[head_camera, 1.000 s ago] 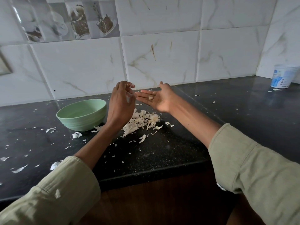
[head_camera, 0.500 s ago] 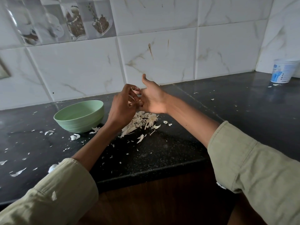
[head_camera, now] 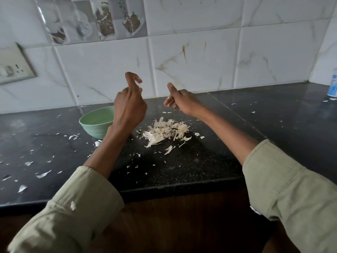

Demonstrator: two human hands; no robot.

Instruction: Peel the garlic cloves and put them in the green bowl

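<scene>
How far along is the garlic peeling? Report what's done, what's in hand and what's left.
Done: a heap of peeled skins lies on the counter beside the green bowl, so much peeling has happened. In hand: the left hand pinches a pale scrap, skin or clove unclear; the right hand is open with bits stuck to its fingers. Left: no unpeeled cloves show, and the bowl's contents are hidden.

We are holding both forearms out ahead of us, sleeves rolled back below the elbows. Our left hand [head_camera: 129, 108] is lifting higher, its back facing us, fingers [head_camera: 134, 78] curling over toward the thumb at the top; whether they are pinching anything is too small to tell. Our right hand [head_camera: 182, 101] is reaching forward, well apart from the left, thumb sticking up and fingers lying loosely extended, pointing leftward.
</scene>
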